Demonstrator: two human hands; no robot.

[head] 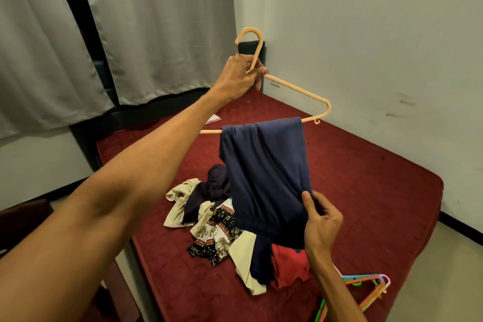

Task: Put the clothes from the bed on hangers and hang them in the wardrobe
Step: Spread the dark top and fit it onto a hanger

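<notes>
My left hand (239, 77) grips the neck of an orange plastic hanger (298, 90) and holds it up over the bed (366, 180). A navy garment (266, 178) is draped over the hanger's lower bar and hangs down. My right hand (321, 219) pinches the lower edge of that navy garment near its gathered waistband. Below it, a pile of clothes (222, 232) lies on the dark red bed cover: beige, dark, elephant-patterned and red pieces. The wardrobe is out of view.
Several coloured hangers (366, 287) lie at the bed's near right corner. White walls (366, 34) close the bed's far and right sides. Grey curtains (143, 21) hang at the left. A dark wooden piece of furniture (21, 219) stands at the lower left.
</notes>
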